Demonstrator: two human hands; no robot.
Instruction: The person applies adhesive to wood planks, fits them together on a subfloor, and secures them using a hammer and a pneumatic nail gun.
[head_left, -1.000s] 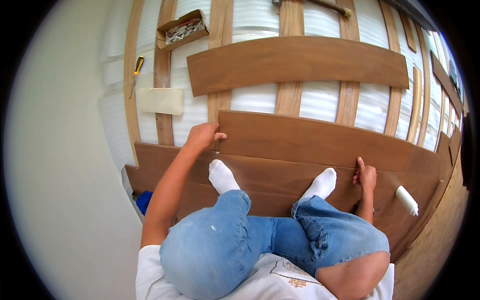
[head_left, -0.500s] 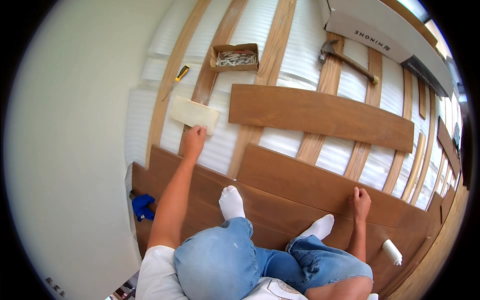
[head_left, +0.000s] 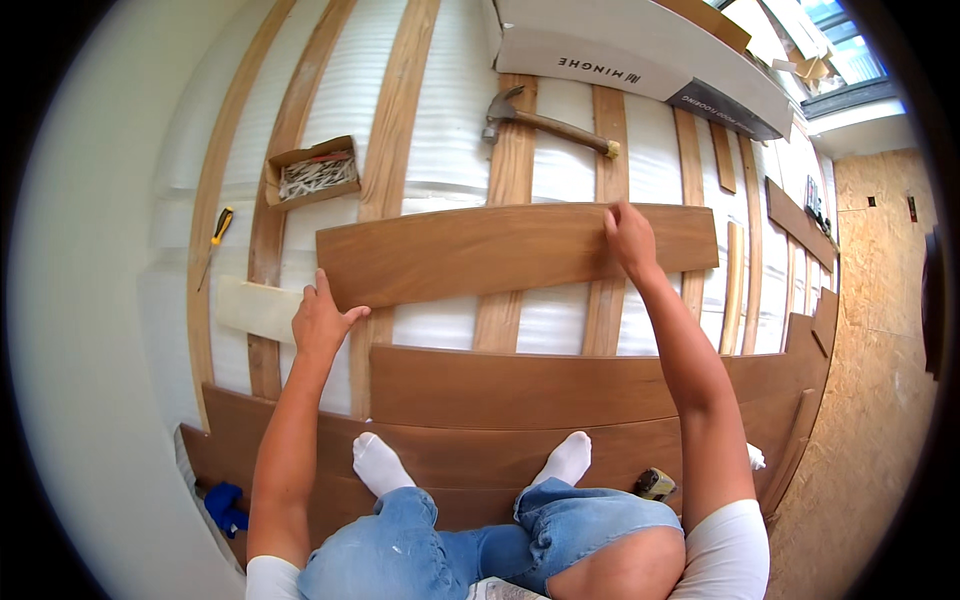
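A loose brown floorboard (head_left: 450,255) lies across the wooden battens in front of me. My right hand (head_left: 632,240) is closed at its far edge, right of the middle, with the fingers curled over. At the board's left end, my left hand (head_left: 325,318) has its thumb and forefinger spread around the near corner. Partly behind that hand lies a cream rectangular block (head_left: 258,308). Nearer me, another brown floorboard (head_left: 520,385) rests against the laid flooring, with a gap between it and the loose board.
Beyond are a claw hammer (head_left: 550,128), a carton of thin pale pieces (head_left: 315,175), a yellow-black screwdriver (head_left: 218,235) and a long white box (head_left: 620,60). White foam sheeting lies between the battens (head_left: 390,130). Near me are a blue cloth (head_left: 226,508) and a yellow-black tool (head_left: 655,485).
My left hand has left the cream block for the loose board's left end. My right hand has risen from the nearer board to the loose one's far edge. The view has turned right.
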